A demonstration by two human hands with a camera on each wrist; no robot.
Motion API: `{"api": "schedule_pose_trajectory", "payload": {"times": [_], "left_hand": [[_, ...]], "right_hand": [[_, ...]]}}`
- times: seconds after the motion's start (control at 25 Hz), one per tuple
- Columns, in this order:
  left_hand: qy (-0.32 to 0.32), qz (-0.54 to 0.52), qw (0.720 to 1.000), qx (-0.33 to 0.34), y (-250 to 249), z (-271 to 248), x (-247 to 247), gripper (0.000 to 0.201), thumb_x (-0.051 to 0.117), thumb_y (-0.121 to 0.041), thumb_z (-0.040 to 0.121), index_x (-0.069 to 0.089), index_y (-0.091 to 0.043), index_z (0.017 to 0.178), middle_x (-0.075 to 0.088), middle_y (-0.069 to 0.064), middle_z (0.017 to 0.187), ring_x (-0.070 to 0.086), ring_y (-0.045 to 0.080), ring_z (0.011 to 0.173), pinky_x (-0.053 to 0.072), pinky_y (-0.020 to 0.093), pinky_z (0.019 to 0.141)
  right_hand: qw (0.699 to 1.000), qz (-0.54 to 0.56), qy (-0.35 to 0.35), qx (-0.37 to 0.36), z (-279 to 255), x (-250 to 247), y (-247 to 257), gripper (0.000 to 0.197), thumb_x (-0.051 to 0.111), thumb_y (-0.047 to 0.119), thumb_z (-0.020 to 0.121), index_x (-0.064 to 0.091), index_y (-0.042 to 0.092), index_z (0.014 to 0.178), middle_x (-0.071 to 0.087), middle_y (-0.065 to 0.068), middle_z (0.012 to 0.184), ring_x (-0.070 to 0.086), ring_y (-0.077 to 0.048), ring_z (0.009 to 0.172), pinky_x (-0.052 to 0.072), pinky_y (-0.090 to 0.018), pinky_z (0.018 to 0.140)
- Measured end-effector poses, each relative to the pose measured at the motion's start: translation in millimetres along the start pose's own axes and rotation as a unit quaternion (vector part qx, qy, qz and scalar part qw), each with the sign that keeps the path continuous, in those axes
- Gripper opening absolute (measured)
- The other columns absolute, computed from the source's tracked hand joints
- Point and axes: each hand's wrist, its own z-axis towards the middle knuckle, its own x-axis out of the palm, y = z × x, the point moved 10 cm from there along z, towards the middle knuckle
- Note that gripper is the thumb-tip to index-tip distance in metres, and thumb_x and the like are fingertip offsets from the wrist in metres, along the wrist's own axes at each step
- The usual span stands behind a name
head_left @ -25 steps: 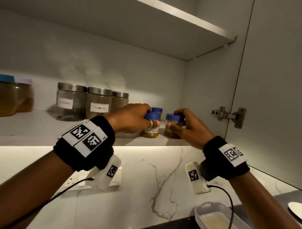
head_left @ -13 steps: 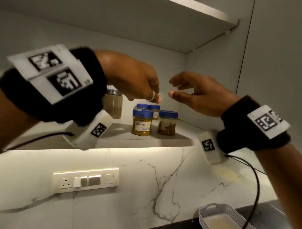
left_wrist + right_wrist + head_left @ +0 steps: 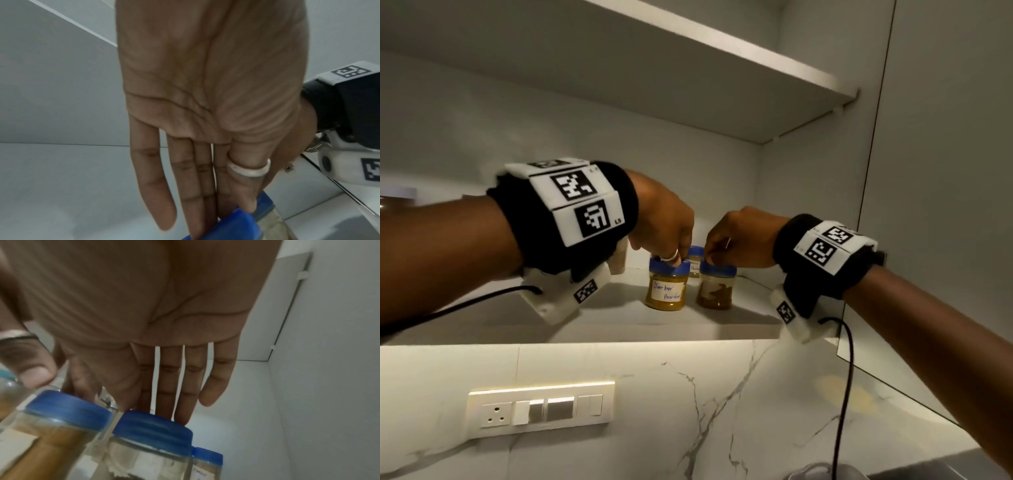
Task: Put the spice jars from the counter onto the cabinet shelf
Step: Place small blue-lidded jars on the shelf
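- Below the shelf, nearest the camera: marble backsplash with a switch plate at lower left.
- Both forearms reach up to the shelf edge; each wrist carries a black band with white coded tags and a white camera unit with a black cable.
- Left hand: fingers point down, straight and close together in the wrist view, tips on the blue lid of the labelled jar. Thumb, with a silver ring, presses against the lid rim. Whether this counts as a true grip, cannot tell; fingers are not curled round the jar.
- Right hand: fingers straight and slightly spread in the wrist view, tips coming down on the far edge of the blue lid of the second jar. No curl round it.
- Both front jars stand upright on the shelf, just beside each other, near the shelf's right end. Labelled jar holds yellow-brown powder; handwritten label, partly legible. Second jar holds darker brown contents.
- Behind them, between the two: a third jar, blue lid, white label, mostly hidden.
- Farther back: cabinet back wall, side panel at right, upper shelf overhead.
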Motion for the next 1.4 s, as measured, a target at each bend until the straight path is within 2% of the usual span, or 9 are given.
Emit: {"api": "schedule_pose_trajectory", "payload": {"times": [0.24, 0.36, 0.44, 0.72, 0.92, 1.12, 1.2, 1.32, 1.4], "left_hand": [[0.072, 0.015, 0.997, -0.031, 5.7, 24.2, 10.5, 0.045, 0.049, -0.022, 0.099, 0.041, -0.025, 0.144, 0.05, 0.002, 0.141, 0.054, 0.022, 0.119, 0.048, 0.034, 0.101], [0.079, 0.062, 0.995, -0.026, -5.2, 37.2, 6.8, 0.046, 0.041, -0.013, 0.102, 0.036, -0.016, 0.147, 0.047, 0.007, 0.143, 0.049, 0.016, 0.099, 0.044, -0.001, 0.055], [0.093, 0.104, 0.99, -0.025, -7.4, 45.7, 9.1, 0.047, 0.039, -0.011, 0.102, 0.034, -0.013, 0.149, 0.044, 0.01, 0.146, 0.044, 0.016, 0.096, 0.034, 0.001, 0.034], [0.111, 0.125, 0.985, -0.048, 2.1, 65.5, 15.9, 0.052, 0.038, -0.015, 0.103, 0.025, -0.018, 0.154, 0.033, 0.007, 0.155, 0.041, 0.025, 0.135, 0.033, 0.001, 0.037], [0.108, 0.134, 0.983, -0.067, 9.2, 79.3, 19.1, 0.053, 0.038, -0.017, 0.103, 0.025, -0.02, 0.154, 0.035, 0.003, 0.154, 0.042, 0.021, 0.135, 0.037, 0.005, 0.05], [0.1, 0.131, 0.984, -0.072, 14.9, 89.6, 23.3, 0.051, 0.038, -0.018, 0.102, 0.028, -0.018, 0.152, 0.042, 0.006, 0.149, 0.057, 0.015, 0.09, 0.038, 0.01, 0.05], [0.099, 0.13, 0.984, -0.075, 16.0, 90.1, 23.4, 0.049, 0.036, -0.017, 0.103, 0.028, -0.016, 0.152, 0.04, 0.008, 0.15, 0.057, 0.017, 0.093, 0.044, 0.014, 0.058], [0.105, 0.141, 0.982, -0.071, 15.3, 95.5, 24.7, 0.049, 0.036, -0.015, 0.103, 0.029, -0.015, 0.151, 0.043, 0.008, 0.148, 0.047, 0.007, 0.062, 0.032, 0.006, 0.041], [0.113, 0.126, 0.983, -0.074, 14.5, 93.5, 26.1, 0.05, 0.035, -0.015, 0.103, 0.028, -0.016, 0.152, 0.044, 0.008, 0.147, 0.053, 0.012, 0.071, 0.035, 0.008, 0.045]], "right_hand": [[0.995, -0.053, 0.084, 0.025, 42.5, 21.2, -14.1, 0.034, 0.051, 0.023, 0.098, 0.062, 0.02, 0.13, 0.062, 0.002, 0.129, 0.057, -0.02, 0.116, 0.039, -0.024, 0.092], [0.993, -0.052, 0.093, 0.044, 57.7, 28.5, -21.0, 0.038, 0.05, 0.018, 0.096, 0.06, 0.022, 0.132, 0.061, 0.0, 0.131, 0.056, -0.024, 0.118, 0.043, -0.031, 0.099], [0.993, -0.045, 0.095, 0.059, 65.7, 33.1, -25.8, 0.038, 0.051, 0.018, 0.095, 0.06, 0.021, 0.132, 0.063, -0.004, 0.128, 0.058, -0.027, 0.116, 0.046, -0.037, 0.1], [0.991, -0.05, 0.114, 0.058, 77.4, 41.0, -38.1, 0.04, 0.047, 0.017, 0.097, 0.057, 0.02, 0.135, 0.061, -0.002, 0.13, 0.056, -0.024, 0.116, 0.045, -0.031, 0.094], [0.993, -0.038, 0.103, 0.053, 82.0, 44.4, -44.8, 0.038, 0.047, 0.018, 0.097, 0.058, 0.02, 0.134, 0.061, -0.002, 0.128, 0.058, -0.023, 0.113, 0.043, -0.025, 0.085], [0.991, -0.078, 0.099, 0.044, 90.7, 53.7, -51.0, 0.036, 0.046, 0.023, 0.099, 0.06, 0.018, 0.131, 0.06, -0.003, 0.131, 0.055, -0.026, 0.118, 0.043, -0.03, 0.096], [0.992, -0.084, 0.088, 0.042, 93.6, 55.8, -54.1, 0.036, 0.045, 0.024, 0.099, 0.061, 0.019, 0.131, 0.059, -0.004, 0.132, 0.054, -0.026, 0.118, 0.043, -0.03, 0.095], [0.994, -0.061, 0.074, 0.046, 95.9, 58.6, -58.0, 0.036, 0.046, 0.023, 0.098, 0.062, 0.021, 0.13, 0.06, -0.004, 0.131, 0.055, -0.026, 0.118, 0.043, -0.03, 0.096], [0.994, -0.056, 0.074, 0.053, 98.7, 60.6, -60.0, 0.035, 0.047, 0.023, 0.097, 0.063, 0.02, 0.128, 0.062, -0.005, 0.128, 0.057, -0.027, 0.116, 0.046, -0.034, 0.099]]}}
